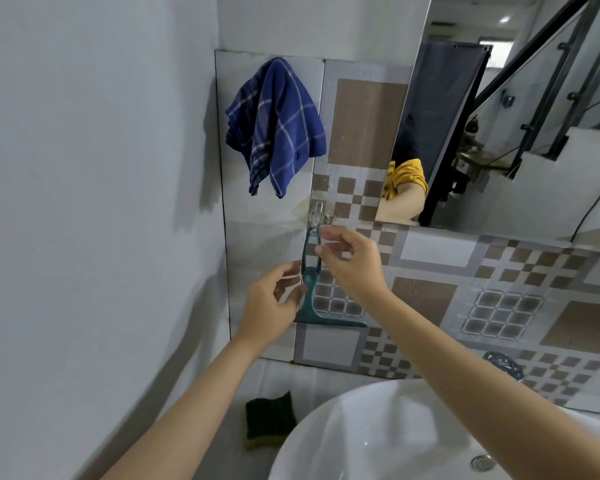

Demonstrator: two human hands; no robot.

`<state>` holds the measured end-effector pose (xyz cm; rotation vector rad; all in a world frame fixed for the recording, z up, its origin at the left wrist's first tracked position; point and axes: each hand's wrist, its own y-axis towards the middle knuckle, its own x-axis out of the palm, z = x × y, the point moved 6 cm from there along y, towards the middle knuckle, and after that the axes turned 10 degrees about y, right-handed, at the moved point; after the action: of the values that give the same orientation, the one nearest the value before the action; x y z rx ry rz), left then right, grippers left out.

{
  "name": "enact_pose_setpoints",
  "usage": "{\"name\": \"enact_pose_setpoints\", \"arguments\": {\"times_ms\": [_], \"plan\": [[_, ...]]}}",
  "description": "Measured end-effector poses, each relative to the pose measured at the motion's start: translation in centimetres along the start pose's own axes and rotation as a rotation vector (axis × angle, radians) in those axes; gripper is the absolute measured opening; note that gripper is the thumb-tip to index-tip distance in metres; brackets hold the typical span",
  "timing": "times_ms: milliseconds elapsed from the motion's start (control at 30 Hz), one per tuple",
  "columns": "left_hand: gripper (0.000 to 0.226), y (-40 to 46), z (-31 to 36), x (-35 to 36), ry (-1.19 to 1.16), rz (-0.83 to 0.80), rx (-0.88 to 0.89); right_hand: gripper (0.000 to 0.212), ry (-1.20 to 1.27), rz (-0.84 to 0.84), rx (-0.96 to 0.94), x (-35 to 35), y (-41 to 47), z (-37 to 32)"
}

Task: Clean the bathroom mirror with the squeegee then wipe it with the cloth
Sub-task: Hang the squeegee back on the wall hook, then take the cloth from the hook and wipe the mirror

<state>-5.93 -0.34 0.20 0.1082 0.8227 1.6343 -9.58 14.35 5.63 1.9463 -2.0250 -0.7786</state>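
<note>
A teal squeegee [309, 289] hangs by its handle loop from a clear wall hook [317, 211], blade down, against the tiled wall. My left hand [271, 303] is just left of the handle, fingers spread and curled toward it. From the right, my right hand [352, 261] reaches in, thumb and forefinger apart at the edge of the loop. Neither hand visibly grips it. A blue checked cloth [274, 126] hangs on the wall above and to the left. The mirror [520, 140] fills the upper right and reflects a yellow sleeve.
A white basin [378, 431] sits at the lower right with its drain [481, 463] showing. On the ledge left of the basin lies a dark sponge [269, 422]. A plain grey wall [94, 202] closes in on the left. A dark wire holder [503, 364] sits behind the basin.
</note>
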Motion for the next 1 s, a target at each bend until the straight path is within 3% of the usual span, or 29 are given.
{"name": "enact_pose_setpoints", "arguments": {"times_ms": [267,333,400,533,767,1000], "plan": [[0.016,5.5,12.5,-9.1,0.036,0.680,0.352,0.017,0.081,0.107,-0.311,-1.2,5.7,-12.2],[0.015,8.0,13.9,-11.3,0.080,0.766,0.327,0.019,0.054,0.105,-0.310,-0.9,7.6,-13.9],[0.014,11.3,13.9,-12.6,0.088,0.697,0.176,0.023,0.020,0.112,-0.262,-0.5,9.5,-14.7],[0.018,16.2,12.4,-12.8,0.065,0.402,-0.104,0.027,0.016,0.081,-0.159,0.6,11.6,-14.7],[0.020,18.4,11.9,-13.1,-0.116,0.211,-0.162,0.016,0.195,0.029,-0.042,2.1,12.3,-14.3],[0.015,18.7,11.5,-13.4,-0.254,0.197,-0.145,0.025,0.172,-0.081,-0.136,2.4,12.8,-16.9]]}}
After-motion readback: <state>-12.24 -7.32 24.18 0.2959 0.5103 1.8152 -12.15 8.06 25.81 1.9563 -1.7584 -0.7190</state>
